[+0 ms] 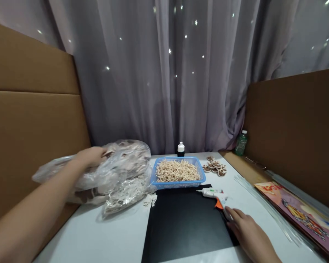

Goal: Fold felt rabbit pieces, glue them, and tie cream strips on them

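At the left, my left hand [91, 156] reaches into the opening of a large clear plastic bag [120, 160] of brown and white pieces; its fingertips are hidden among them. My right hand [244, 228] is wrapped round the handle of a white glue gun [212, 192] with an orange trigger. The gun lies over the right edge of a black mat [183, 223], its nozzle pointing left. Behind the mat sits a blue basket [178, 185] filled with pale, thin stick-like pieces. A smaller clear bag [127, 195] of pale pieces rests in front of the large one.
Several round brown-and-white pieces [215, 167] lie right of the basket. A white-capped bottle [181, 149] stands behind it. Clear sticks [271, 210] and a colourful printed box [301, 215] lie at the right, below a green bottle [241, 143]. Cardboard walls flank the white table [106, 233].
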A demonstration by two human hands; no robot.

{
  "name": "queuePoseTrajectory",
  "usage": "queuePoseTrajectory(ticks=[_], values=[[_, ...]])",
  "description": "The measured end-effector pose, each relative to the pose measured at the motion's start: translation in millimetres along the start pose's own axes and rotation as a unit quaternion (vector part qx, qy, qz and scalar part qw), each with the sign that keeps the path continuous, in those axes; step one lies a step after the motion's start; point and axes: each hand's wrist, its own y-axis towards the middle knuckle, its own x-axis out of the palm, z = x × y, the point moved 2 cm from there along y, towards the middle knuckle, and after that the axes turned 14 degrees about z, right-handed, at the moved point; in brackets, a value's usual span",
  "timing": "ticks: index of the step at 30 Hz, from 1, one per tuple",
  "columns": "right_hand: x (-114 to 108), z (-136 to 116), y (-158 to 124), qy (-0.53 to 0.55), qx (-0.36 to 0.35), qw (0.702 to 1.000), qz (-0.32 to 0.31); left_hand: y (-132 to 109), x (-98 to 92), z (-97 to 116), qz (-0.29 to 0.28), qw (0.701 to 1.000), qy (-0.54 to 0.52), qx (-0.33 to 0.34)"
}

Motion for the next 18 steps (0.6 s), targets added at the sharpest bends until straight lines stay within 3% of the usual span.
queuePoseTrajectory(ticks=[3,6,9,10,11,13,15,16,18], values=[[10.3,11.6,-0.3,0.018,0.006,1.000,-0.004,15.2,-9.9,3.7,-0.010,0.997,0.072,-0.001],[8.0,23.0,3.3,0.015,0.015,1.000,-0.006,10.0,-22.3,23.9,0.047,0.994,0.096,-0.005],[1.2,31.5,8.3,-0.015,0.036,0.999,-0.004,-28.4,-27.2,65.6,0.161,0.987,-0.008,-0.003],[-1.2,30.9,10.5,-0.028,0.046,0.999,0.003,-49.3,-23.0,81.9,0.156,0.984,-0.088,-0.005],[-3.5,27.2,13.1,-0.040,0.054,0.998,0.018,-73.7,-15.2,98.1,0.124,0.975,-0.181,-0.018],[-7.9,6.7,20.3,-0.026,0.046,0.996,0.072,-129.2,7.5,128.7,0.039,0.968,-0.245,-0.017],[-9.7,-31.5,29.3,0.077,0.000,0.990,0.117,-185.8,37.9,152.2,-0.143,0.903,-0.393,-0.095],[-8.1,-54.8,34.0,0.178,-0.023,0.979,0.100,-209.9,50.8,160.5,-0.190,0.868,-0.441,-0.127],[1.0,-101.9,42.1,0.391,-0.011,0.920,-0.031,-244.2,70.2,170.1,-0.240,0.822,-0.494,-0.154]])
